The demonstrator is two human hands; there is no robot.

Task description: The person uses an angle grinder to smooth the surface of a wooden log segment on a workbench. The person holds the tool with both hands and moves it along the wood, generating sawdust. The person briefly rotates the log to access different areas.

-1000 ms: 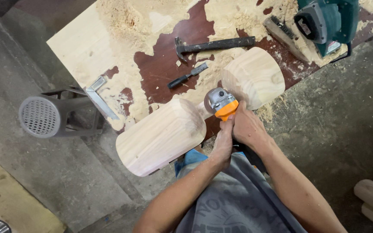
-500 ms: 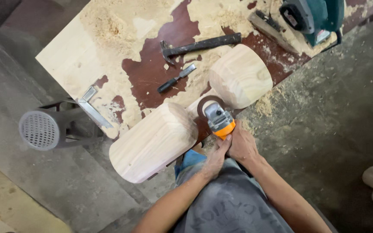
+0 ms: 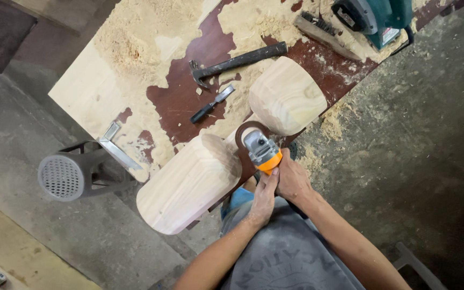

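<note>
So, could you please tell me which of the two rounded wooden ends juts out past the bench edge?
The nearer wooden end, left of the grinder; the farther end lies over the bench.

Claw hammer point(image 3: 237, 63) and chisel point(image 3: 212, 104): on the sawdust-strewn bench point(image 3: 87, 91), above and left of the hands. Wire brush point(image 3: 326, 29) and teal power planer point(image 3: 374, 19): far above, to the right. Steel square point(image 3: 115, 146) and grey fan point(image 3: 68, 173): well left.

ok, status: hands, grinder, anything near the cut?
Left hand and right hand both grip the angle grinder. Disc between two rounded wood blocks. Chisel and hammer lie apart.
</note>
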